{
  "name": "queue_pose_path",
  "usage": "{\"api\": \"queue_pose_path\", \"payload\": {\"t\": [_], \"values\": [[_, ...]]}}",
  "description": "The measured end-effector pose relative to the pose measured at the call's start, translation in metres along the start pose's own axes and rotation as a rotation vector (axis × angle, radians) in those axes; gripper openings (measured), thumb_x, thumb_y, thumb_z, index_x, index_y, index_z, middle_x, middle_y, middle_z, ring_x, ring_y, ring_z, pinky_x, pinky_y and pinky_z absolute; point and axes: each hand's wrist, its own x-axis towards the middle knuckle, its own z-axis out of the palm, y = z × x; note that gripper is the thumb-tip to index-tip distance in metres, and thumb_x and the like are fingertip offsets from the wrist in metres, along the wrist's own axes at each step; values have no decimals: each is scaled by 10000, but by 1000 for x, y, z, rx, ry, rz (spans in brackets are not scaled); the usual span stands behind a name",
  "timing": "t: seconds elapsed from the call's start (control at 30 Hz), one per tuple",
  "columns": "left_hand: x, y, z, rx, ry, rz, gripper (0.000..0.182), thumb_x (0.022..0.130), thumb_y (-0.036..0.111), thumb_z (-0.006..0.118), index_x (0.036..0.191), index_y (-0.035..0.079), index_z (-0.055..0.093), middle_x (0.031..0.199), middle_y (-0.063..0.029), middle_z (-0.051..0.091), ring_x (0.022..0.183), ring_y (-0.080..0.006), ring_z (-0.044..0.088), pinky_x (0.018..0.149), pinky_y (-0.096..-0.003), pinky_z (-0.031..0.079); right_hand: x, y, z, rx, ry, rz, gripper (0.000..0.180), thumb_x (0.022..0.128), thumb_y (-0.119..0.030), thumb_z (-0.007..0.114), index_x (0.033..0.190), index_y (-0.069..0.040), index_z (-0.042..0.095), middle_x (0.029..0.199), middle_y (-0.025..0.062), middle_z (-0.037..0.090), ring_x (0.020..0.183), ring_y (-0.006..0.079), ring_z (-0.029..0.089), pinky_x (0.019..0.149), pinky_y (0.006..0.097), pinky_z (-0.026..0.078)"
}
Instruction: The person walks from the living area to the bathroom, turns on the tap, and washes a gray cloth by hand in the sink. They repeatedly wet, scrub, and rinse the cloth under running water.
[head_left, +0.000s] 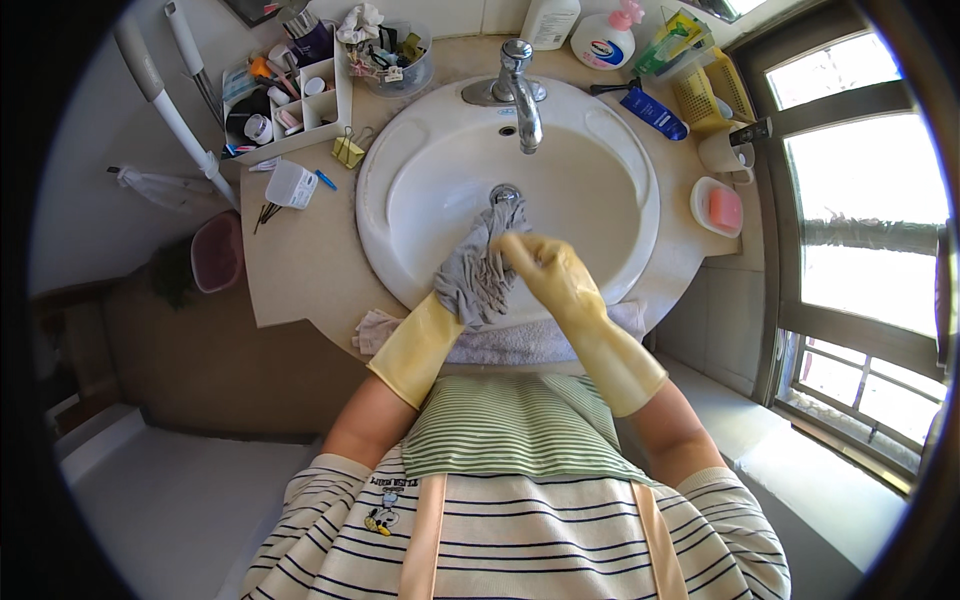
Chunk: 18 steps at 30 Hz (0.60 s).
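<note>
Both my hands wear yellow rubber gloves over the near side of a white washbasin (600, 180). A wet grey cloth (476, 274) drapes over my left hand (450, 307) and hides its fingers, so its grip does not show. My right hand (551, 266) is beside the cloth with its fingers curled; its fingertips are blurred at the cloth's right edge, and whether they pinch it I cannot tell. The cloth's far end lies by the metal drain (505, 195). Beyond it stands a chrome faucet (521, 97). Along the counter's front edge lies a folded towel (517, 345).
Left on the counter are a white organizer (330, 112) with cosmetics, a clear tub (409, 75) and a small plastic box (291, 184). At right are a pump bottle (604, 41), a blue tube (654, 114), a mug (724, 152) and a soap dish (701, 206). A window borders the right side.
</note>
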Motion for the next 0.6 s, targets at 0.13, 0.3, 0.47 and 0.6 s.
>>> {"api": "queue_pose_path", "payload": {"t": [0.13, 0.3, 0.47, 0.6], "values": [[-3, -30, 3, -13, -79, 51, 565, 1073, 398, 439, 1511, 46, 381, 1483, -154, 492, 1372, -252, 469, 1149, -393, 386, 68, 64, 40, -457, 440, -394, 506, 1068, -326, 418, 1330, 81, 564, 1372, 306, 558, 1330, 483, 459, 1167, 510, 305], [9, 8, 54, -1185, 535, 94, 715, 1078, 511, 361, 1643, 143, 124, 1722, -70, 23, 1579, -200, -58, 1284, -367, 41, 45, 64, 74, -392, 208, -349, 697, 1056, -427, 339, 1517, 95, 324, 1593, 310, 299, 1516, 446, 217, 1262, 485, 150], [37, 38, 24, -710, 164, -433, 402, 1093, 423, 332, 1325, 126, 470, 1316, -101, 507, 1267, -196, 407, 1149, -412, 276, 81, 86, 39, -429, 284, -239, 652, 1075, -423, 284, 1493, 68, 382, 1588, 302, 311, 1487, 480, 250, 1244, 498, 190], [34, 19, -4, -13, 225, -172, 544, 1079, 478, 292, 1488, 134, 392, 1529, -87, 438, 1417, -220, 360, 1201, -382, 251, 51, 38, 74, -325, 262, -280, 627, 1071, -400, 308, 1496, 54, 391, 1599, 309, 274, 1489, 495, 219, 1245, 511, 155]]}}
